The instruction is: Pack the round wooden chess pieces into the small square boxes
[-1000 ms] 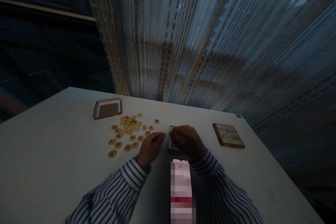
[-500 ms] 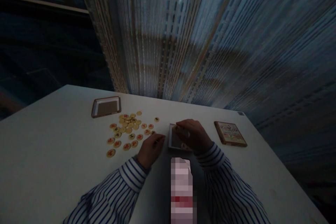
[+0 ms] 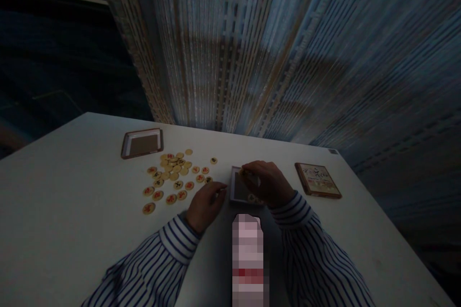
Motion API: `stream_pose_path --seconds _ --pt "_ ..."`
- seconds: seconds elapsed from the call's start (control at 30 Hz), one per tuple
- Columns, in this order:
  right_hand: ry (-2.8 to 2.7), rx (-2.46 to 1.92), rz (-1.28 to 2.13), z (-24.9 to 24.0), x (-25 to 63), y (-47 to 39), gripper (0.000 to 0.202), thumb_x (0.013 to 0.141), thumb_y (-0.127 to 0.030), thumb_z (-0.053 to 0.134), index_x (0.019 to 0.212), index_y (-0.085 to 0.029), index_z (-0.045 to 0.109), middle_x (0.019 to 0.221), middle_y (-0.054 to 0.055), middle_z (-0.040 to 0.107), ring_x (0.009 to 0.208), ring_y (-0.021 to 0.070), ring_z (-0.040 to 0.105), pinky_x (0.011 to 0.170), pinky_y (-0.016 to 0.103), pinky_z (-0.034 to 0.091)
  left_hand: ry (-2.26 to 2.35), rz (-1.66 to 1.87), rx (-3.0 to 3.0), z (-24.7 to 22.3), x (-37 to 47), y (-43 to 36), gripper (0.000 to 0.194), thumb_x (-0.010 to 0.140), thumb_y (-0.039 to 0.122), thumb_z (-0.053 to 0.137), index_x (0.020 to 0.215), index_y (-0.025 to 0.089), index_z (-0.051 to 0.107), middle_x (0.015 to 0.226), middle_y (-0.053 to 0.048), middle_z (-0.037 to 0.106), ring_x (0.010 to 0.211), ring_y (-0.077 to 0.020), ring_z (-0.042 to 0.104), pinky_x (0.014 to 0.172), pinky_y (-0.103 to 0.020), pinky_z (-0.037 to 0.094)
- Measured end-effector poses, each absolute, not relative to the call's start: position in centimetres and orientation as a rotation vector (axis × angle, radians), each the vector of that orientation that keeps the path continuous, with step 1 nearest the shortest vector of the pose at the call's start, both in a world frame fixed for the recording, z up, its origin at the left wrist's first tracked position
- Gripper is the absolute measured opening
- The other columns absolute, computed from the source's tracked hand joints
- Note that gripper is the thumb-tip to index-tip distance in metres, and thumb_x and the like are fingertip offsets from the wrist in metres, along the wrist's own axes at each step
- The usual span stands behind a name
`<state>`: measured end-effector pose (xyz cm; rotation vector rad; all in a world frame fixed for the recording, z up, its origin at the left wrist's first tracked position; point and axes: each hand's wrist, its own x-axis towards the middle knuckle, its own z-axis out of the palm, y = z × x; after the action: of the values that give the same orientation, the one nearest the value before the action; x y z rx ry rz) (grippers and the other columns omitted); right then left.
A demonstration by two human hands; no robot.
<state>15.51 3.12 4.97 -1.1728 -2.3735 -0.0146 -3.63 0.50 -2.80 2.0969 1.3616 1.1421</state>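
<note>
Over a shallow grey box (image 3: 235, 197), my right hand (image 3: 270, 183) is closed, pinching a round xiangqi piece (image 3: 242, 171) by its edge near the far rim. A few pieces (image 3: 252, 197) lie inside the box near its front, partly covered by that hand. Left of the box, my left hand (image 3: 206, 205) rests with curled fingers, thumb and forefinger close together; whether anything is between them is hidden. Beside it spreads a loose heap of round xiangqi pieces (image 3: 176, 169), several showing red or black characters, others plain side up.
An open tray-like lid (image 3: 144, 145) lies at the far left. On the right is a flat box with a printed cover (image 3: 320, 181). A pixelated pinkish object (image 3: 248, 259) is between my forearms. A string curtain (image 3: 230, 57) hangs behind the white table (image 3: 72, 192).
The view has shifted slightly. My right hand stays over the box with its piece, its fingers barely moved. My left hand keeps its place beside the heap.
</note>
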Motion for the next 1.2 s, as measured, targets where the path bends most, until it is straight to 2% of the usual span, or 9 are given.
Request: stream_pose_path --seconds 0.2,0.33,1.0,1.2 --pt "-2.465 -1.255 0.035 5.04 15.93 3.18 0.020 0.079 -0.023 0.052 0.097 -0.018 0.061 0.082 0.004 0.067 0.074 0.0146 0.060 0.064 0.025 0.035 1.357 1.126 2.096 -3.08 -3.66 0.55 0.018 0.082 0.022 0.046 0.090 0.018 0.062 0.083 -0.006 0.067 0.077 -0.0160 0.062 0.071 -0.029 0.050" --pt "-2.581 -1.314 0.110 5.03 16.11 3.29 0.014 0.079 -0.023 0.053 0.089 -0.020 0.062 0.084 0.004 0.067 0.075 0.0142 0.059 0.066 0.025 0.034 1.354 1.129 2.101 -3.22 -3.66 0.61 0.018 0.082 0.022 0.047 0.090 0.016 0.062 0.085 -0.007 0.067 0.079 -0.0165 0.062 0.072 -0.030 0.050" --pt "-2.762 -1.489 0.320 4.86 15.53 3.57 0.016 0.078 -0.024 0.054 0.089 -0.021 0.063 0.091 0.005 0.067 0.086 0.0167 0.059 0.071 0.026 0.038 1.331 1.114 2.155 -3.08 -3.71 0.48 0.019 0.082 0.022 0.046 0.091 0.016 0.062 0.084 -0.007 0.067 0.077 -0.0166 0.062 0.071 -0.029 0.051" --pt "-2.792 -1.466 0.330 4.51 15.30 3.70 0.014 0.076 -0.024 0.054 0.084 -0.019 0.064 0.084 0.004 0.066 0.077 0.0149 0.058 0.064 0.024 0.038 1.343 1.109 2.157 -3.09 -3.65 0.50 0.018 0.082 0.022 0.047 0.089 0.017 0.062 0.082 -0.006 0.067 0.075 -0.0159 0.062 0.070 -0.029 0.051"
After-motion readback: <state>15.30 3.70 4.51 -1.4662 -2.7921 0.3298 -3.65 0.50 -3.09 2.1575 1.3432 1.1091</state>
